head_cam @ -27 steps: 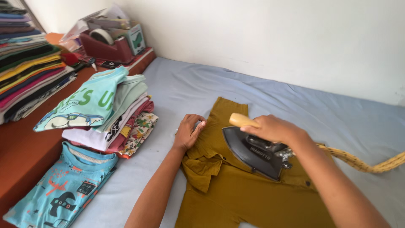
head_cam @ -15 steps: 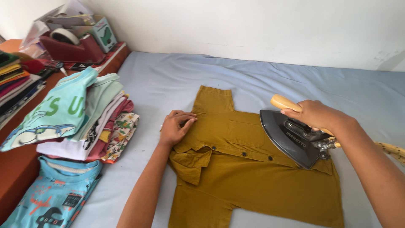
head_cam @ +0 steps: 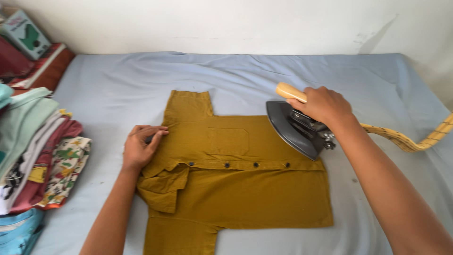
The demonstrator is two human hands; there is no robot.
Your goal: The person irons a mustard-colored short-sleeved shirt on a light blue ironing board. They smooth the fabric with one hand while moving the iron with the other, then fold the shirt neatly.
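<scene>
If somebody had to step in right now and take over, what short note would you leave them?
Left hand: flat on the mustard shirt, pinning its shoulder by the collar.
Right hand: grip closed on the wooden handle of the iron, tilted up on its side over the shirt's hem end.
Shirt lies buttoned, front up, on the blue sheet; body looks smooth, collar looks crumpled.
Folded clothes are stacked to the left.

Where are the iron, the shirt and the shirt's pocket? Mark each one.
iron [head_cam: 292, 128], head view, on its dark soleplate.
shirt [head_cam: 245, 193], head view, on the lower front panel.
pocket [head_cam: 228, 140], head view, at the middle of the patch.
</scene>
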